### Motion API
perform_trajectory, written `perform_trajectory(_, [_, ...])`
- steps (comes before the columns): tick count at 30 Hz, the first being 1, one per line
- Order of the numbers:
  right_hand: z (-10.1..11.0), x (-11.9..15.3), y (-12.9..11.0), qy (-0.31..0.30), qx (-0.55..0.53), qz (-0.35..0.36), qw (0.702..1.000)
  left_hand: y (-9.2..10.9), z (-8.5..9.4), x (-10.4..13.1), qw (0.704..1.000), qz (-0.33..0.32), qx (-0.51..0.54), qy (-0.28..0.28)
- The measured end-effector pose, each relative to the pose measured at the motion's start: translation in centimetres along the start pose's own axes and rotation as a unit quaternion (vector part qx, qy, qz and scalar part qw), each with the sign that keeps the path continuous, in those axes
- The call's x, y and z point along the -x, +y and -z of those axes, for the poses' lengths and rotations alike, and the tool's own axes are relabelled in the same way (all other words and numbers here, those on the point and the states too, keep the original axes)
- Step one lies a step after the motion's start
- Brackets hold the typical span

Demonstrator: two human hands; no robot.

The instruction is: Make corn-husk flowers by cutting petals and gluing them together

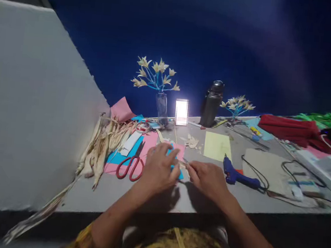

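My left hand [159,164] is over blue and pink paper [179,175], its fingers curved and thumb apart from the forefinger; nothing shows gripped in it. In my right hand [208,179] the fingers are closed on a thin metal-tipped tool [185,161], which points left toward the other hand. A narrow pale strip [182,164] lies between the two hands, partly hidden. Red-handled scissors [134,163] rest on paper left of my left hand. A blue glue gun [238,177] lies just right of my right hand.
Dried husks [98,152] hang over the table's left edge by a white wall. Behind stand husk flowers in a glass vase [161,108], a bright light [182,112] and a dark flask [211,105]. Yellow paper [217,145], cords [256,168] and red cloth [290,130] lie rightward.
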State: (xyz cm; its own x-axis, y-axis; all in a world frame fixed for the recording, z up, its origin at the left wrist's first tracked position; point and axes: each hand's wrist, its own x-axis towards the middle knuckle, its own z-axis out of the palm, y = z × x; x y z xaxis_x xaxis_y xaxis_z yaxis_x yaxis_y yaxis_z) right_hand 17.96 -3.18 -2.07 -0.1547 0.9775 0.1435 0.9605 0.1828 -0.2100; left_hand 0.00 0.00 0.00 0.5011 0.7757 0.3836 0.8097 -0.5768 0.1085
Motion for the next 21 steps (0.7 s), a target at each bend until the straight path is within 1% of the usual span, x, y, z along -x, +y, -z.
perform_trajectory(3, [0.0, 0.2, -0.3, -0.01, 0.001, 0.014, 1.0, 1.3, -1.1, -0.7, 0.996, -0.046, -0.025, -0.068])
perform_trajectory(5, [-0.1, 0.5, -0.3, -0.013, -0.001, 0.02, 1.0, 1.7, -1.6, -0.8, 0.993, -0.06, -0.036, -0.091])
perform_trajectory(7, [-0.4, 1.0, 0.1, -0.009, -0.004, 0.021, 1.0, 1.3, -1.9, -0.6, 0.992, -0.063, -0.041, -0.102])
perform_trajectory(9, [-0.8, 1.6, 0.9, 0.006, -0.011, 0.016, 1.0, -0.2, -1.8, -0.1, 0.99, -0.056, -0.049, -0.119])
perform_trajectory(10, [-1.0, 1.9, 1.4, 0.017, -0.016, 0.01, 1.0, -1.2, -1.7, 0.2, 0.989, -0.044, -0.058, -0.126])
perform_trajectory(11, [-1.2, 2.2, 1.9, 0.029, -0.022, 0.003, 0.999, -2.4, -1.6, 0.5, 0.988, -0.017, -0.072, -0.133])
perform_trajectory(13, [-1.4, 2.5, 2.9, 0.05, -0.036, -0.015, 0.998, -4.6, -1.1, 0.9, 0.981, 0.086, -0.111, -0.131])
perform_trajectory(14, [-1.4, 2.6, 3.2, 0.057, -0.041, -0.02, 0.997, -5.4, -0.8, 1.0, 0.976, 0.134, -0.117, -0.123])
perform_trajectory(15, [-1.4, 2.5, 3.3, 0.062, -0.045, -0.022, 0.997, -5.8, -0.5, 1.1, 0.978, 0.153, -0.096, -0.104])
perform_trajectory(16, [-1.5, 2.4, 3.3, 0.066, -0.046, -0.02, 0.997, -5.8, -0.2, 1.1, 0.984, 0.155, -0.051, -0.078])
perform_trajectory(17, [-1.5, 2.3, 3.1, 0.069, -0.045, -0.014, 0.996, -5.5, 0.0, 1.1, 0.988, 0.141, 0.021, -0.062])
perform_trajectory(18, [-1.5, 2.2, 2.8, 0.072, -0.042, -0.008, 0.996, -4.8, 0.3, 0.9, 0.986, 0.115, 0.104, -0.063])
perform_trajectory(19, [-1.6, 2.0, 2.5, 0.076, -0.037, -0.002, 0.996, -3.9, 0.5, 0.7, 0.977, 0.097, 0.175, -0.073])
perform_trajectory(21, [-1.5, 1.8, 1.8, 0.083, -0.025, 0.004, 0.996, -2.3, 0.8, 0.2, 0.967, 0.082, 0.223, -0.09])
